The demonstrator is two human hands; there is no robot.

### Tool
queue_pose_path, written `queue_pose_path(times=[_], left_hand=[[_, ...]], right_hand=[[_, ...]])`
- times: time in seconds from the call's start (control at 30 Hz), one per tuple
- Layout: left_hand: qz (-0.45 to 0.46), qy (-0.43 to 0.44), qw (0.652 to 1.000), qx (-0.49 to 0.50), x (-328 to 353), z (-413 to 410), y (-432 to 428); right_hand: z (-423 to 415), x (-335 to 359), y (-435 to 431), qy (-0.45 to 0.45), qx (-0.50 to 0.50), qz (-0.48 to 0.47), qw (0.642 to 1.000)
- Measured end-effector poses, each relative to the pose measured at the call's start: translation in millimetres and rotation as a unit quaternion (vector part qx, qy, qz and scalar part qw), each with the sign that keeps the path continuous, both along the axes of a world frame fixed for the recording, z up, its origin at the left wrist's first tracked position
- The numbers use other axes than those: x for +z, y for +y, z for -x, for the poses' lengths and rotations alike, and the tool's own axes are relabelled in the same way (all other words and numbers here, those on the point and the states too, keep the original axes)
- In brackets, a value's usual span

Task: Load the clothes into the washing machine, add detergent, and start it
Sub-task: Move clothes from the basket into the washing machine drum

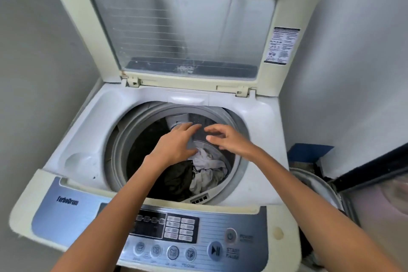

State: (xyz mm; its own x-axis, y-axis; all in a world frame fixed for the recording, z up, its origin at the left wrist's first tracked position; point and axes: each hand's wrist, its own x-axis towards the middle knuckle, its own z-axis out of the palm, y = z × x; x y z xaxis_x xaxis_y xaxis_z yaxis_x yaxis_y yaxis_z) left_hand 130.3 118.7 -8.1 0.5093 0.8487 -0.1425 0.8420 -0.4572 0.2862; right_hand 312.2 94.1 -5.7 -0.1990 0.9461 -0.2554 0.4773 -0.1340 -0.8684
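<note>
A cream top-loading washing machine [84,130] fills the view, its lid [183,33] standing upright at the back. Down in the drum lie dark clothes [174,181] and crumpled white clothes [207,165]. My left hand [176,143] hovers over the drum opening, palm down, fingers spread, holding nothing. My right hand [227,139] is beside it over the drum's right half, fingers apart and empty. Both forearms cross the control panel [198,234], where the start/pause button [215,250] and power button [230,236] sit at the right. No detergent is in view.
Grey walls close in on the left and right of the machine. A round basket or tub rim [318,183] sits on the floor at the right, next to a dark-framed panel [375,194] and a blue object [309,150].
</note>
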Motion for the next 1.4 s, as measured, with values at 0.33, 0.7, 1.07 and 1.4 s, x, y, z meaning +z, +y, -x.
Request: queue_pose_path(times=[0.33,0.7,1.07,1.4], left_hand=[[-0.078,-0.081,0.991,-0.069,27.5,-120.0,-37.8],[-0.046,-0.072,0.984,-0.156,11.3,-286.7,-127.5],[0.086,0.013,0.993,-0.083,-143.7,-339.1,-173.0],[0.204,0.020,0.978,0.050,-317.9,-347.0,-224.9]], right_hand=[[-112.6,22.4,-71.5,-0.086,-0.117,-0.193,0.970],[-277.8,-23.6,-183.2,-0.068,-0.218,-0.082,0.970],[-349.9,-139.9,-233.1,-0.049,-0.233,0.032,0.971],[-367.5,-286.9,-210.4,0.020,-0.237,0.131,0.962]])
